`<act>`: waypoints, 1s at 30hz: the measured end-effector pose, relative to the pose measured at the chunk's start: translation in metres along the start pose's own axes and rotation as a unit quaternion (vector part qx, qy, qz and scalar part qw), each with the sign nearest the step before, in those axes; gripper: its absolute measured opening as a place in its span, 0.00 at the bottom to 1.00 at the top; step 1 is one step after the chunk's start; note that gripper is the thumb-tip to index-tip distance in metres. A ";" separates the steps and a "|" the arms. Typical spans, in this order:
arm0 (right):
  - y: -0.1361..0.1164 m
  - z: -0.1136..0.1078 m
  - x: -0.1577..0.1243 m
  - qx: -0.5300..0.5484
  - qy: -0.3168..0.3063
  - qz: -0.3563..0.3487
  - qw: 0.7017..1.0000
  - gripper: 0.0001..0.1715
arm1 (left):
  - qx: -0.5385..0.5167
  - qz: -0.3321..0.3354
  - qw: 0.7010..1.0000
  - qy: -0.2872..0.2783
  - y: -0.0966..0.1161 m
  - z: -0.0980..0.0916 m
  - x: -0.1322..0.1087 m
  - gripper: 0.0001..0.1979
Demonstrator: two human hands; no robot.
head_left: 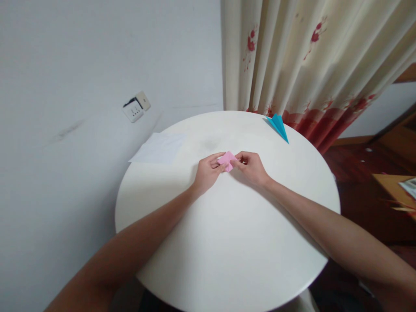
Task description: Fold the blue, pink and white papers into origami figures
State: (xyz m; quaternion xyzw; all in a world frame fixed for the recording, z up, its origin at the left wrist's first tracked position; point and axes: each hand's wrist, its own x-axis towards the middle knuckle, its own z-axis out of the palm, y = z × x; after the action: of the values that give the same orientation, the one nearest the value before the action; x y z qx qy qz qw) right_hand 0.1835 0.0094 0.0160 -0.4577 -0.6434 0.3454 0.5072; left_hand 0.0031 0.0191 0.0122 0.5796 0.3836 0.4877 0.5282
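Observation:
A small folded pink paper [226, 160] is held just above the middle of a round white table [234, 242]. My left hand [208, 172] pinches its left side with curled fingers. My right hand [251, 167] pinches its right side, thumb and fingers closed on the edge. Both hands meet over the paper, and most of it is hidden by my fingers.
A folded blue paper plane [278, 125] lies at the table's far right edge. A white sheet [159, 148] overhangs the far left edge by the wall. A wall socket [136, 106] is on the grey wall. A flowered curtain [308, 65] hangs behind the table.

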 end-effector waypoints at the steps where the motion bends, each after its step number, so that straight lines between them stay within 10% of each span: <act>1: 0.000 0.000 0.000 0.003 -0.004 0.007 1.000 0.14 | 0.009 0.001 1.000 0.000 0.000 0.000 0.000 0.27; 30: -0.004 -0.003 -0.004 -0.002 -0.152 0.024 0.988 0.13 | 0.145 0.006 0.986 -0.078 0.006 -0.003 -0.002 0.09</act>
State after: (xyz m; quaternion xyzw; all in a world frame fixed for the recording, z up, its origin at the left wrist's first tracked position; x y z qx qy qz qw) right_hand 0.1858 0.0045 0.0195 -0.4160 -0.7028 0.4217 0.3938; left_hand -0.0002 0.0173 0.0181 0.6885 0.4042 0.3840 0.4638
